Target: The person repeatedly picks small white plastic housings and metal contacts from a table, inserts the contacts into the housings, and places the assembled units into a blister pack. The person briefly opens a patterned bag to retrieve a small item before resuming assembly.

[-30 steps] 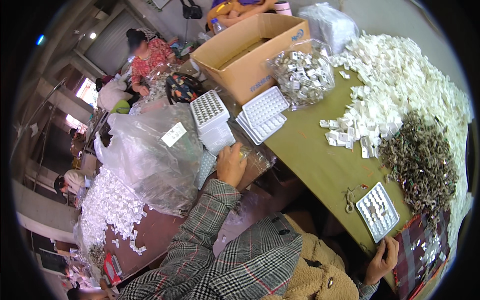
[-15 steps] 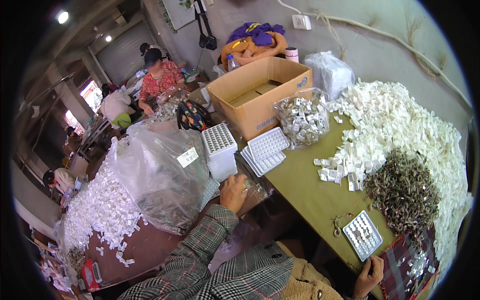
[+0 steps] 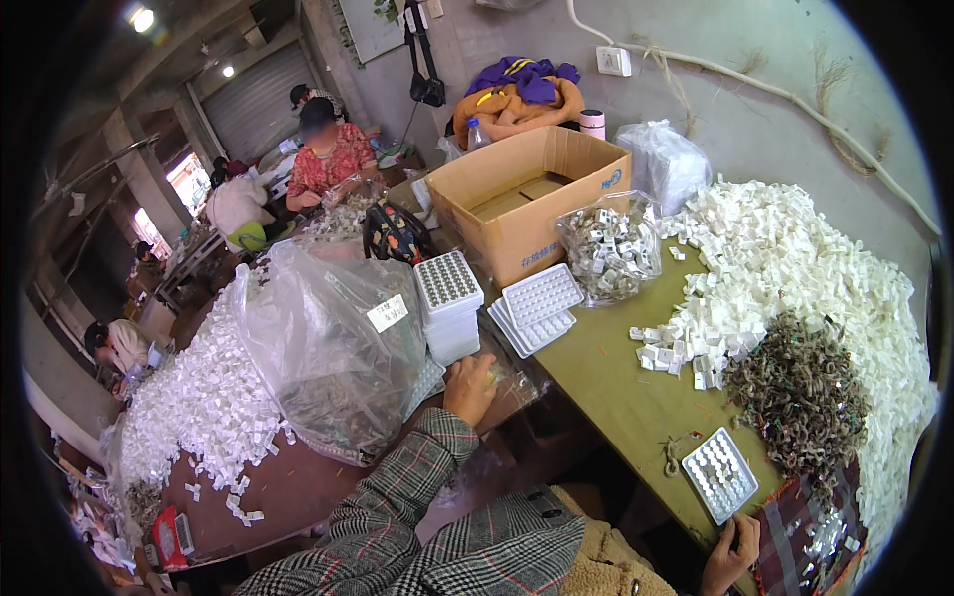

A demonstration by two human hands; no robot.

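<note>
My left hand (image 3: 470, 389) is at the dark red table's edge, just below a stack of white trays (image 3: 450, 306) with round cells. Its fingers are curled, and a small yellowish bit shows beside them, too small to name. My right hand (image 3: 732, 556) rests by the green table's near edge, loosely closed, with nothing visible in it. Its fingertips are close to the lower edge of a white cell tray (image 3: 720, 476), partly filled with small pieces. A heap of dark metal-looking parts (image 3: 803, 392) lies beyond that tray.
White plastic pieces (image 3: 810, 258) are piled along the right wall, and more (image 3: 199, 407) at left. A big clear bag (image 3: 328, 348), cardboard box (image 3: 542, 238), bagged parts (image 3: 614, 253) and two overlapping trays (image 3: 537, 308) stand around. A co-worker in red (image 3: 333, 164) sits farther back.
The whole view has shifted slightly, so the surroundings appear a little lower. Both hands stay at nearly the same places, and the trays are unmoved.
</note>
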